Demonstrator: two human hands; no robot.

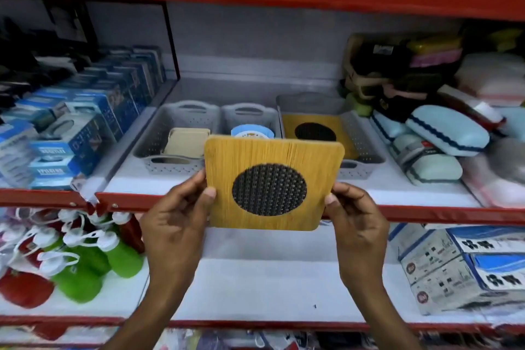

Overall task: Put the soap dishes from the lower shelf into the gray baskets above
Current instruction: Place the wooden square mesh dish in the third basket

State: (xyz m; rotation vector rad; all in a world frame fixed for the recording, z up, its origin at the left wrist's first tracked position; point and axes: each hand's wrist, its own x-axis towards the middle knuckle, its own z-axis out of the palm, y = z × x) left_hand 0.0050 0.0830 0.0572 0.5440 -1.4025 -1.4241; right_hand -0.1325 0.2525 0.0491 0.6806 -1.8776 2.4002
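The single head-worn camera looks forward and slightly down, close to the red-edged white store shelf (255,202), its front edge crossing mid-frame.

Both hands (173,219) (356,221) raised, thumbs fwd, fingers curled in grip.

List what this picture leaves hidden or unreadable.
Head view only:
- Middle basket: contents mostly hidden behind the held wooden square.
- Fingers of the left hand and right hand: behind the square.
- Blue boxes: print blurred.
- Pouches: right ones blurred, cut by the edge.
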